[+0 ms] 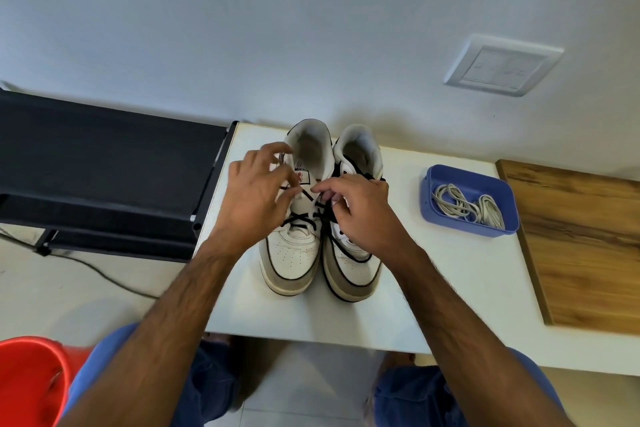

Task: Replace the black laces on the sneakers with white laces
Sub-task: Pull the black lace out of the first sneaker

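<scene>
From the head camera, the two sneakers stand side by side on the white table (450, 288), toes toward the person, long axes running away from them; the left sneaker (294, 253) is the one being worked on, its black lace (299, 218) crossing the eyelets between both hands; the left hand (254, 198) hovers over the tongue, fingers curled and seemingly pinching lace; the right hand (356, 210) pinches lace at the inner eyelets, lying over the right sneaker (349, 270); white laces (467, 206) wait coiled in the blue tray (429, 204), right of the sneakers, nearer the right hand.
</scene>
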`<state>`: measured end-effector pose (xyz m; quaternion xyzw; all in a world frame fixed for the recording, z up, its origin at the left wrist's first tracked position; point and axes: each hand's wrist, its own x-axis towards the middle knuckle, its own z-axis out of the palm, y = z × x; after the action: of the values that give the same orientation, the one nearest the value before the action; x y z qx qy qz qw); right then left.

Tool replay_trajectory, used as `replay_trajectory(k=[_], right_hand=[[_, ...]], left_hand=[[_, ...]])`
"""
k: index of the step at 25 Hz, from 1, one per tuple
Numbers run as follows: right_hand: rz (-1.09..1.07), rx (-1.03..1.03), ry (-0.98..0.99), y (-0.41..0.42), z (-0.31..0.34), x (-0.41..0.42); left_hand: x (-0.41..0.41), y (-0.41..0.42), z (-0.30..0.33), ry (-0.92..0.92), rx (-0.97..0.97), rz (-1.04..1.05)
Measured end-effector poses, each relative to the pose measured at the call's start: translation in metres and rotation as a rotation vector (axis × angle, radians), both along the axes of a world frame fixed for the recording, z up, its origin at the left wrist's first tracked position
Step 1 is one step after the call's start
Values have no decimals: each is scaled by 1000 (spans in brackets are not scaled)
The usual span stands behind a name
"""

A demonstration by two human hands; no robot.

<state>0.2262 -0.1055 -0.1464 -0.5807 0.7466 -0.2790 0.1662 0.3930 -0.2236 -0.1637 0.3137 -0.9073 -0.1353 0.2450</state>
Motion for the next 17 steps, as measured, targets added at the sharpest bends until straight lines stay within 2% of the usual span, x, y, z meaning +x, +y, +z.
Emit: replay_trajectory(k=[2,4,6,7,9,13,15,17], right_hand=[[-1,-10,-26,1,-1,0],[-14,-15,-34,0,-2,0],[-24,-20,-30,0,-3,0],[-24,-23,-29,0,-4,0],[-25,-29,-35,0,-5,0],[-18,-33,-27,1,-3,-1],[-17,-37,-28,1,-3,-1],[-16,-31,-34,2,-3,-2]], left_hand=[[13,-15,4,109,23,213],[34,-41,-8,208,210,419],[49,-56,-19,261,367,462],[48,-55,-20,287,388,429],[36,-40,-12,295,311,273],[7,-6,0,-11,58,-105],[3,1,-9,-86,33,-182],[1,0,-11,-50,24,-177]])
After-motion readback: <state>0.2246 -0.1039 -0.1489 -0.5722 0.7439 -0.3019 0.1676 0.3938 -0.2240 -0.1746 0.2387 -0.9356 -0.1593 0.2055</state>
